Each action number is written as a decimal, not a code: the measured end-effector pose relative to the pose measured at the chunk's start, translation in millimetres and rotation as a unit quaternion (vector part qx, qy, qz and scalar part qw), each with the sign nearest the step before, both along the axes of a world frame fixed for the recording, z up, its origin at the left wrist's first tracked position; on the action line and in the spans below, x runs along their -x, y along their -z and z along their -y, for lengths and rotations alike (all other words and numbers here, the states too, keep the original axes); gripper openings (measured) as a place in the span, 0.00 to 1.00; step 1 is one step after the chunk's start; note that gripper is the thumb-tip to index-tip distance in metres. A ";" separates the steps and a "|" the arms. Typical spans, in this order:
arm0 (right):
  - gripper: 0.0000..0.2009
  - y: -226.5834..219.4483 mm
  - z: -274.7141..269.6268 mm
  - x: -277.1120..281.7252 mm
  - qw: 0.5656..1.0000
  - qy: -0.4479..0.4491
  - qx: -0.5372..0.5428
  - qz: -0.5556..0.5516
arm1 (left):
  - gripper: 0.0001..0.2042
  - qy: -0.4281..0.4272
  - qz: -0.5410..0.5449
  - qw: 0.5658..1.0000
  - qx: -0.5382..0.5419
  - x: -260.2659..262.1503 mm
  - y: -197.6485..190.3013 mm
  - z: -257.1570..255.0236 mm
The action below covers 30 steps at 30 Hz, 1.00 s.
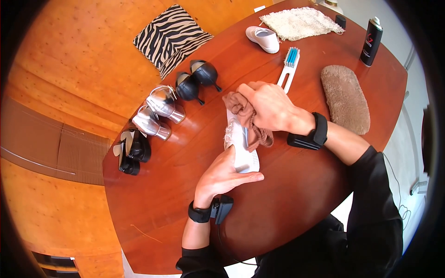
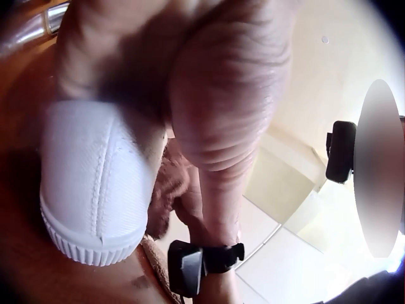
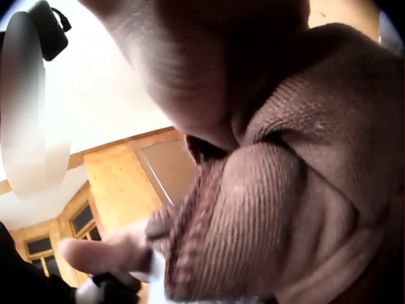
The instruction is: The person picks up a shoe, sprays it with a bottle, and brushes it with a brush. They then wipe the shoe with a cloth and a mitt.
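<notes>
Nearest the head camera, the left hand [image 1: 222, 176] is steadying a white shoe [image 1: 240, 143] on the tabletop [image 1: 287, 185], its grip wrapping the heel. It looks light, stiff at the sole. The right hand [image 1: 271, 106] is bunching a soft brown cloth [image 1: 245, 118] against the upper. Heeled shoes [image 1: 160, 109] and a brush [image 1: 289, 65] are lying well apart, blocking nothing.

Black long sleeves pushed up both forearms; black strap with boxy black camera on each wrist, left hand [image 1: 222, 175] and right hand [image 1: 271, 107] bare.
</notes>
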State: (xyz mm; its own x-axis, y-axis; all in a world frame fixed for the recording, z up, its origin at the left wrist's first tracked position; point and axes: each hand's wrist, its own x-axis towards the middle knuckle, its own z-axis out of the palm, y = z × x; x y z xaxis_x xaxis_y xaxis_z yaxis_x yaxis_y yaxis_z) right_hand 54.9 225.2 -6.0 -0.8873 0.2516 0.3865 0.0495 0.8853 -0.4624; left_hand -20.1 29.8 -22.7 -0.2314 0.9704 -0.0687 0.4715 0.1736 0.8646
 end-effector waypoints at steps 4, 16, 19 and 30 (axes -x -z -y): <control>0.21 6.4 2.9 -1.2 0.996 -0.065 -0.051 -0.039 | 0.29 -0.005 -0.016 0.999 0.043 2.6 2.0 1.1; 0.21 -18.0 37.8 -25.7 0.977 -0.197 -0.051 0.061 | 0.19 0.013 0.036 0.999 0.023 -4.8 -6.6 -2.8; 0.21 -27.3 31.2 -27.9 0.958 -0.259 -0.009 0.119 | 0.17 0.025 0.033 0.999 0.016 -1.2 -1.9 -3.0; 0.17 -7.2 0.8 -5.2 0.998 0.011 0.003 -0.062 | 0.20 -0.015 -0.024 0.999 0.042 -7.6 -10.6 -4.0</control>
